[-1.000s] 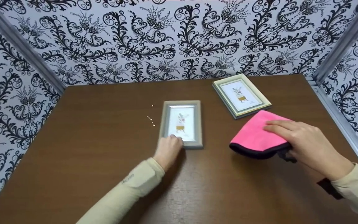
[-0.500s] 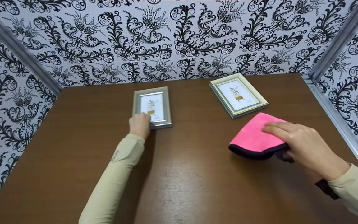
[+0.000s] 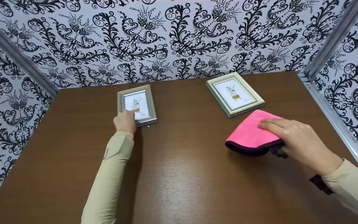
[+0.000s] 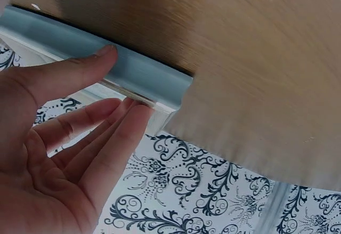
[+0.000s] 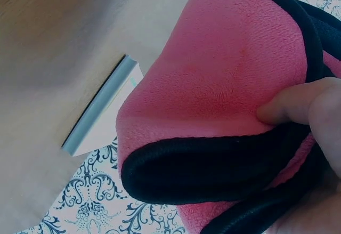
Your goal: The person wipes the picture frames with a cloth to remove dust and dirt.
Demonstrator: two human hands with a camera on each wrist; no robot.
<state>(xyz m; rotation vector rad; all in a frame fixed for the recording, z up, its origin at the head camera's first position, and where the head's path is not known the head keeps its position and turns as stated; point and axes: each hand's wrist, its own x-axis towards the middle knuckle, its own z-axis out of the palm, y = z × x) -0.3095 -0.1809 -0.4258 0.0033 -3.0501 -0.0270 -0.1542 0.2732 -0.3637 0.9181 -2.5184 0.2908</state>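
Shifted farther left of the cream frame [image 3: 235, 94], the grey frame [image 3: 139, 105] sits edge-pinched in the left hand's [image 3: 125, 121] fingers, probably for control, while the right hand's [image 3: 298, 141] clamp a pink cloth [image 3: 252, 130].

Patterned walls [image 3: 182, 34], brown tabletop [image 3: 185, 149], perhaps wooden.

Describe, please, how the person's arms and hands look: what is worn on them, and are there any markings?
The left sleeve and right sleeve are long and pale beige. The left one bears a small dark marking, unreadable here; a black strap-like piece shows beneath the right one. The left hand and right hand wear no gloves.
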